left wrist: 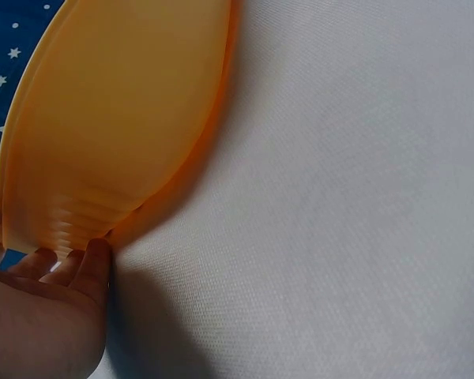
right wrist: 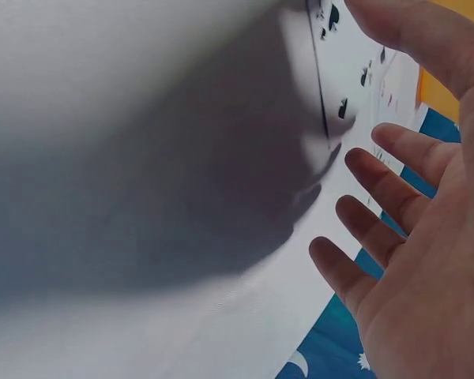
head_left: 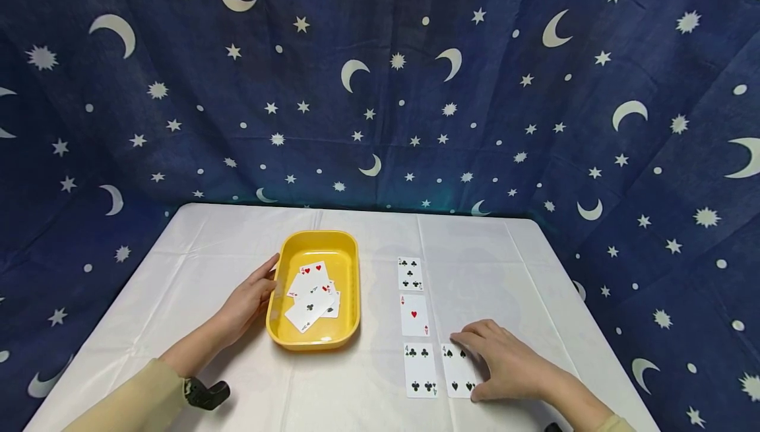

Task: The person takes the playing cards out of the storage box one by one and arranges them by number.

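My left hand point(head_left: 252, 300) rests against the left side of a yellow plastic tray point(head_left: 355, 280), its fingertips on the outer wall. In the left wrist view the fingers touch the lower end of the tray wall point(left wrist: 126, 118). Several playing cards point(head_left: 310, 308) lie loosely overlapped in the tray, face up, with red and black pips. Over the right edge of the four of spades point(head_left: 457, 372) hovers my right hand point(head_left: 510, 363), fingers spread and thumb by the lower corner. From the right wrist, the right hand's fingers point(right wrist: 371, 237) look apart, and the card lies beside the thumb.
Left of the four of spades lies the four of clubs point(head_left: 420, 371). Above that are the ace of hearts point(head_left: 414, 324) and the five of clubs point(head_left: 410, 264), in a column. A white cloth covers the table point(head_left: 225, 234). Behind hangs a dark blue curtain point(head_left: 404, 175) with moons and stars.
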Available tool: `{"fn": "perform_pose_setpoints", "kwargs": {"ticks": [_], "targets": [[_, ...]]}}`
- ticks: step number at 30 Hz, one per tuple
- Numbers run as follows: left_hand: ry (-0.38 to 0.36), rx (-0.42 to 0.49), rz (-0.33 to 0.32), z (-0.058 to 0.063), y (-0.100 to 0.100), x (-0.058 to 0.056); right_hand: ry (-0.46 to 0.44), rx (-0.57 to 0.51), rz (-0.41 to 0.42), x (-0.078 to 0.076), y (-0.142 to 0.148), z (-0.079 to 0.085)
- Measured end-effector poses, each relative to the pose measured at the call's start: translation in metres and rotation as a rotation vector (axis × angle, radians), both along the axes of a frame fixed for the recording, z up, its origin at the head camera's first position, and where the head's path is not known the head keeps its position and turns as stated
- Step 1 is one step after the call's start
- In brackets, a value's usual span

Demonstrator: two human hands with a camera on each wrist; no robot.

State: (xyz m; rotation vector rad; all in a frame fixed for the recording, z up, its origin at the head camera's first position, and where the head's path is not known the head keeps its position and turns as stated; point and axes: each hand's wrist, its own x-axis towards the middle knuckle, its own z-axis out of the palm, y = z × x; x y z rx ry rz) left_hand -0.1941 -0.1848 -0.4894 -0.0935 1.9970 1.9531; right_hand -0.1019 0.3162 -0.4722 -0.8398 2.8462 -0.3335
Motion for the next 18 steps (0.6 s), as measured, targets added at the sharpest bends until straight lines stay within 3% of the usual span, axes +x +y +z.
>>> {"fn": "perform_pose_setpoints", "kwargs": {"ticks": [8, 18], "targets": [[-0.006, -0.014, 0.009, 0.001, 0.001, 0.0, 0.022, -0.013, -0.034, -0.011, -0.009, 0.007], [-0.018, -0.023, 0.012, 0.001, 0.001, 0.0, 0.156, -0.068, -0.042, -0.034, -0.034, 0.015]]}}
